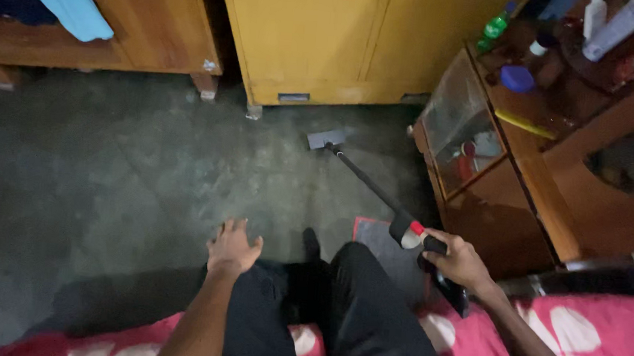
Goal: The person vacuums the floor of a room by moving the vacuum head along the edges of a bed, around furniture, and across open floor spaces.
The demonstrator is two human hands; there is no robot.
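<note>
Seated on the bed, one stick vacuum in my right hand, head out on the floor.

My right hand [460, 261], at the lower right of the frame, is wrapped around the handle of the single stick vacuum [376, 192]; its long tube runs up and left from my fist to the one flat floor head [325, 138] at upper centre, just below the yellow cabinet [321, 35]. My left hand [233, 250] hovers empty, fingers spread, well apart from the tube.
</note>
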